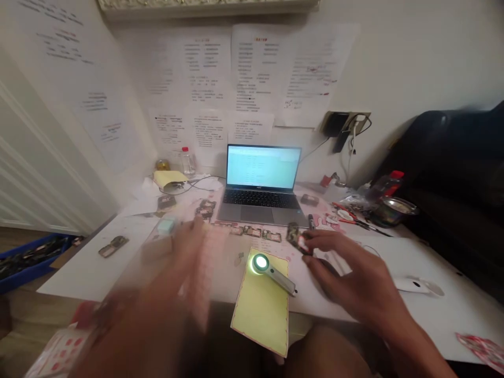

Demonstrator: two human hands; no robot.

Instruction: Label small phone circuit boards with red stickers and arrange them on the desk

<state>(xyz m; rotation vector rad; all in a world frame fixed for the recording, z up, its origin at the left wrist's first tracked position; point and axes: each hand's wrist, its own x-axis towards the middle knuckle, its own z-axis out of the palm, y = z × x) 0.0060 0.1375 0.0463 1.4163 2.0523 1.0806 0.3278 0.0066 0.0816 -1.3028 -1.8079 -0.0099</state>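
One blurred left hand (165,294), one right hand (354,278) across the desk's front edge (441,353)

white wall (397,58): printed sheets (255,68) | wooden floor (19,349) | dark upholstered seat (444,157)

Laptop (262,178) on desk (444,320), printed sheets (255,73) on wall (397,58), white mouse (413,285), blue bin (27,265) w/ dark parts.

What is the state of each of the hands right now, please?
Left hand: too blurred by motion to tell if open or closed.
Right hand: closed, pinching a small circuit board.
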